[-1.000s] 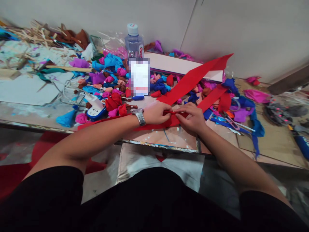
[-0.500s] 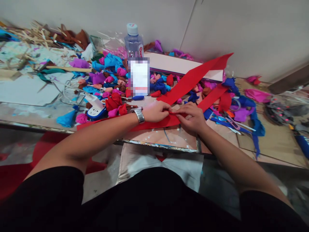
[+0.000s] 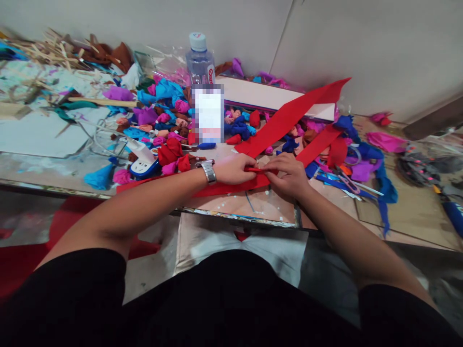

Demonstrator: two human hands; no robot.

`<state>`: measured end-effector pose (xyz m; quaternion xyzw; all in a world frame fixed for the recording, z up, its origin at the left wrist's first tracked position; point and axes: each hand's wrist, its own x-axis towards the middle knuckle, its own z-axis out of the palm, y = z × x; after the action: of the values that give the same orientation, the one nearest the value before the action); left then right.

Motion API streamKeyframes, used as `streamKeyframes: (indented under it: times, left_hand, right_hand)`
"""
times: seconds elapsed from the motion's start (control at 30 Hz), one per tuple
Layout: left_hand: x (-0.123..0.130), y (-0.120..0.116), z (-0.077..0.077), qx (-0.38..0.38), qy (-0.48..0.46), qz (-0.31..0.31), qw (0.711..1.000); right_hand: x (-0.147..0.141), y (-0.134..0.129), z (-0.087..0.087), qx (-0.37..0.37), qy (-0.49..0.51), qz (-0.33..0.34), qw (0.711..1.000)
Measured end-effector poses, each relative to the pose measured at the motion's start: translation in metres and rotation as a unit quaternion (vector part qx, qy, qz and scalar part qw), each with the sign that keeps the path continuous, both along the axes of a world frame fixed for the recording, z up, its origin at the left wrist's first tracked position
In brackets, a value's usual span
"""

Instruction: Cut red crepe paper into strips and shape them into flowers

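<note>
My left hand (image 3: 237,168), with a watch (image 3: 209,171) at the wrist, pinches the edge of a red crepe paper strip (image 3: 231,187) near the table's front. Facing it, my right hand (image 3: 287,174) grips the same strip between thumb and fingers. A narrow folded or rolled edge shows between the two hands. The strip runs left under my left forearm. Beyond my hands, a long red strip (image 3: 278,125) slants up to the right, and a shorter red piece (image 3: 318,144) lies right of it.
Crumpled paper flowers, including a red one (image 3: 170,152), crowd the table behind my hands. A bottle (image 3: 200,65) stands behind a blurred white rectangle (image 3: 209,114). A power strip (image 3: 145,168) with cable lies left. Scissors (image 3: 349,182) lie right; wood scraps (image 3: 58,50) are piled far left.
The fingers of my left hand have shifted slightly, and more of the narrow red edge shows between my hands. Both hands keep their hold; the rest lies as before.
</note>
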<state>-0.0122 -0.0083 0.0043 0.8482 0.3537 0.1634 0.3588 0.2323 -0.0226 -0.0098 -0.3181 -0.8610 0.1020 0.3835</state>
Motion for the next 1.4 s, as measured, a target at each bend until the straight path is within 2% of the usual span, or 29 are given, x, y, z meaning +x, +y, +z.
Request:
streamKeyframes:
  times: [0.33,0.6,0.87,0.97,1.17,1.4]
  left_hand:
    - [-0.001,0.005,0.003,-0.025,0.004,-0.009,1.0]
    - [-0.003,0.005,0.009,-0.04,0.011,-0.024,0.999]
    - [-0.001,0.006,0.002,-0.045,-0.023,-0.02,0.999]
    - [-0.002,0.004,0.005,-0.03,-0.004,-0.013,0.999]
    - [0.001,-0.009,0.01,0.065,0.009,-0.024,0.998]
    - [0.004,-0.01,0.01,0.081,0.024,-0.001,0.996]
  right_hand:
    - [0.001,0.0,0.001,0.014,0.01,0.015,1.0]
    - [0.0,0.0,0.002,0.005,0.003,-0.003,1.0]
    - [0.0,-0.002,0.004,0.012,0.01,-0.007,1.0]
    - [0.001,-0.002,0.005,0.002,0.007,-0.023,1.0]
    - [0.002,-0.002,0.002,-0.015,0.001,-0.023,1.0]
    - [0.001,-0.003,0.003,-0.018,-0.01,-0.017,1.0]
